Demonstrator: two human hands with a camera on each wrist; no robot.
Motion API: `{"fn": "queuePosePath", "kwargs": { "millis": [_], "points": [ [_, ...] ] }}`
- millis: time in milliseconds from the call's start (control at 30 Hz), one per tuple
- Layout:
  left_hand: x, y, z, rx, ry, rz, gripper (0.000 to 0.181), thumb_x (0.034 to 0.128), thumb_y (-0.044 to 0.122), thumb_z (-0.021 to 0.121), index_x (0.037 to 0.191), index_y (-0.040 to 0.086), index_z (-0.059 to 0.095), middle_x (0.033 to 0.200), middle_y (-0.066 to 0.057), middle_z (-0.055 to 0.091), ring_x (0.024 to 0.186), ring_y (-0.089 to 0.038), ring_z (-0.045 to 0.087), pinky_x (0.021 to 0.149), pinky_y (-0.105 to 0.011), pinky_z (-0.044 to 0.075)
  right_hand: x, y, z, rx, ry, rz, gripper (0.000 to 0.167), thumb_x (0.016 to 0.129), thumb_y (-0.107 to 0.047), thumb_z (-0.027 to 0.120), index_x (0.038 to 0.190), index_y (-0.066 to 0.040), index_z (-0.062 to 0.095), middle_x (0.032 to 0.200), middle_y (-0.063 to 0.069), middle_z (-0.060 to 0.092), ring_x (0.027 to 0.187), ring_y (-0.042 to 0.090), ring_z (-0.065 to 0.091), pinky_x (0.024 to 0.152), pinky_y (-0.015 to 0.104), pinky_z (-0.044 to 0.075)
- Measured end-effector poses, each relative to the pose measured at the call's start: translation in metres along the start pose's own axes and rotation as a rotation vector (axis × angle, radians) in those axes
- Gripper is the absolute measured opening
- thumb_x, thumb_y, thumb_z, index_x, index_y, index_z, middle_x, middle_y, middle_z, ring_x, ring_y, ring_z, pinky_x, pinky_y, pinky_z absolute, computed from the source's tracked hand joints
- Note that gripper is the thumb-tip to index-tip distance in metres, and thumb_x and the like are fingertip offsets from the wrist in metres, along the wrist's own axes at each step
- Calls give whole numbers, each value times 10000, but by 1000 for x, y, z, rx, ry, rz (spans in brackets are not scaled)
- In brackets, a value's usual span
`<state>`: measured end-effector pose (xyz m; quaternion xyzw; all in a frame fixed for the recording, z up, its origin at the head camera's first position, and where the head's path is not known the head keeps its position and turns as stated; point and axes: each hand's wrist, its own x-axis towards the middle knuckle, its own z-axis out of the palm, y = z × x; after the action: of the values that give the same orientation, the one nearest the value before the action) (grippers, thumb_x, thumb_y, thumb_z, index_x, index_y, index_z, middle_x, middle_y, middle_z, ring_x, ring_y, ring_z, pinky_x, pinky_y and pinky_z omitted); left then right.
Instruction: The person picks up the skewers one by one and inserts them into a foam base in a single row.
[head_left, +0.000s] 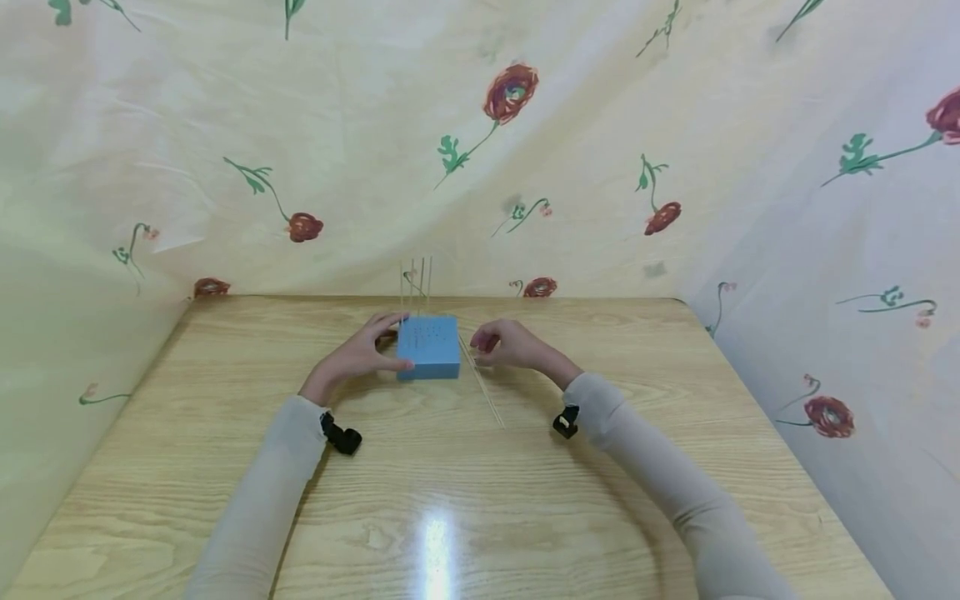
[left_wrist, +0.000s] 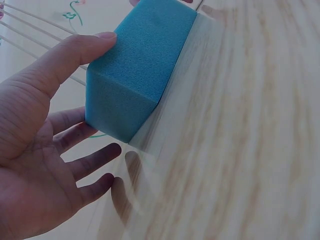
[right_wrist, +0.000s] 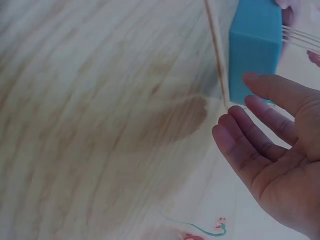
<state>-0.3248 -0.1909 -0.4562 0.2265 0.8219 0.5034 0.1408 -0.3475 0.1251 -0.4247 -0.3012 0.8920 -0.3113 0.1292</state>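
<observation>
A blue foam block (head_left: 437, 370) with small holes in its top sits on the table toward the back. Several thin wooden sticks (head_left: 422, 287) stand upright in its far left part. My left hand (head_left: 360, 352) holds the block from its left side; in the left wrist view the thumb rests on its upper edge, and the other fingers are spread beyond it. More thin sticks (head_left: 487, 396) lie on the table just right of the block. Over their far end hovers my right hand (head_left: 513, 345), fingers loosely bent and nothing held; in the right wrist view its fingertips are close to one stick's end (right_wrist: 220, 60).
The wooden table (head_left: 360, 517) reaches back to a hanging flowered cloth (head_left: 360, 167), close behind the block. More of the cloth hangs along the left and right sides. Each wrist wears a small black camera (head_left: 347, 439).
</observation>
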Motion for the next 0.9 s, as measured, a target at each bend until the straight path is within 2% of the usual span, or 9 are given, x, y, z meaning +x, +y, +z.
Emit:
{"fn": "queuePosePath", "kwargs": {
  "millis": [400, 900],
  "points": [
    [2, 3, 1, -6, -1, 4, 932, 897, 186, 806, 1636, 142, 241, 1659, -161, 154, 1500, -437, 287, 1200, -616, 293, 4, 4, 5, -54, -44, 33, 290, 870, -109, 803, 1130, -2, 735, 1083, 128, 714, 1011, 235, 643, 909, 372, 556],
    [-1, 3, 2, 0, 4, 7, 930, 900, 189, 804, 1636, 131, 238, 1657, -166, 152, 1499, -435, 286, 1200, -619, 291, 0, 8, 2, -73, -46, 56, 258, 868, -85, 792, 1111, -12, 741, 1055, 116, 707, 981, 217, 628, 890, 350, 548]
  ]
}}
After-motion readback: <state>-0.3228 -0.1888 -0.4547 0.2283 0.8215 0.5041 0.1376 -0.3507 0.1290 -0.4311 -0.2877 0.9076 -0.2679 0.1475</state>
